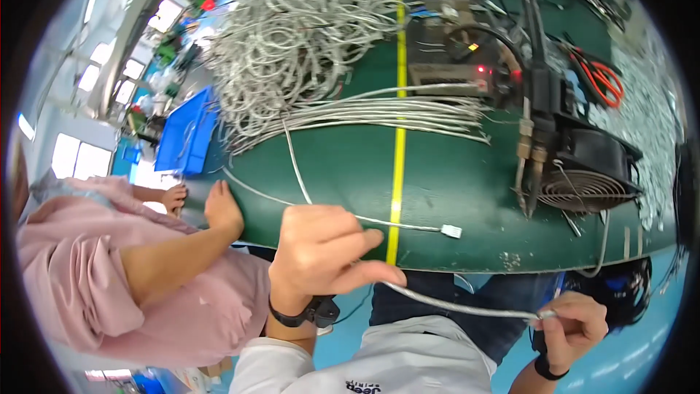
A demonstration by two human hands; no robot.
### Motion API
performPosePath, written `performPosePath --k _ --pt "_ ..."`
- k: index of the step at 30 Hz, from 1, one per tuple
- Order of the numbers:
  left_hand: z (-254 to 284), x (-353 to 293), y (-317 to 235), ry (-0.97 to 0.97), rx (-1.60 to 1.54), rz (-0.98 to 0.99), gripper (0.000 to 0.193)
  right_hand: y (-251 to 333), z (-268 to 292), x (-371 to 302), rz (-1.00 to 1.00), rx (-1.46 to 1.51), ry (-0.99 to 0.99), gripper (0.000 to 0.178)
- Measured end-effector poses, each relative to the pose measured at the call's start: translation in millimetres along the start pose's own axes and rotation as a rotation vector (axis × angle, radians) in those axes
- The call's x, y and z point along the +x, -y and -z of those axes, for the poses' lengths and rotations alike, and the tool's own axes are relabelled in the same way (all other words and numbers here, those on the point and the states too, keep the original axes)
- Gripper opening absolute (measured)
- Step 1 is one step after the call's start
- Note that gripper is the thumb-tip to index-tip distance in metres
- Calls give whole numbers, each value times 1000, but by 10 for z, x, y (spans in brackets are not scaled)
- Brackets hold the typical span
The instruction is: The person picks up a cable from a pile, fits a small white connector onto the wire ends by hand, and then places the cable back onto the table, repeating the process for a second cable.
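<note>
A grey cable [459, 308] stretches in front of my body, over the table's near edge. My left hand [324, 248] is closed around it, thumb pointing right. At the lower right, my right hand [576, 328] pinches the cable's end, where a small pale tip shows between the fingers. Behind my left hand, a thin length of cable [293, 157] runs up toward the bundle. A separate cable with a white plug [451, 231] lies on the green table [343, 168] just beyond my left hand.
A row of straight cables [379, 113] lies before a big tangled cable heap [292, 36]. To the right stand a black fan [587, 182] and a machine arm [536, 80], near orange-handled pliers [605, 84]. A blue bin [186, 131] and a co-worker in a pink shirt [146, 277] are left.
</note>
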State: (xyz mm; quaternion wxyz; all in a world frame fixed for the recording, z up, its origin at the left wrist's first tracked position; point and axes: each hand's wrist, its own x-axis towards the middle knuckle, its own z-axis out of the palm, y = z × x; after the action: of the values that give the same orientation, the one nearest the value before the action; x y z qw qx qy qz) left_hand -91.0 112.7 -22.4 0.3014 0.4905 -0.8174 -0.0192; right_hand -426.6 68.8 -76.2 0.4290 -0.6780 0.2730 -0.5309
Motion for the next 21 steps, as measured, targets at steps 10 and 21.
performPosePath --k 10,21 --pt "477 -255 69 -216 392 215 23 -43 -263 -50 -109 -27 44 22" --pt "225 -203 579 -274 294 419 8 -88 -396 194 87 -399 130 21"
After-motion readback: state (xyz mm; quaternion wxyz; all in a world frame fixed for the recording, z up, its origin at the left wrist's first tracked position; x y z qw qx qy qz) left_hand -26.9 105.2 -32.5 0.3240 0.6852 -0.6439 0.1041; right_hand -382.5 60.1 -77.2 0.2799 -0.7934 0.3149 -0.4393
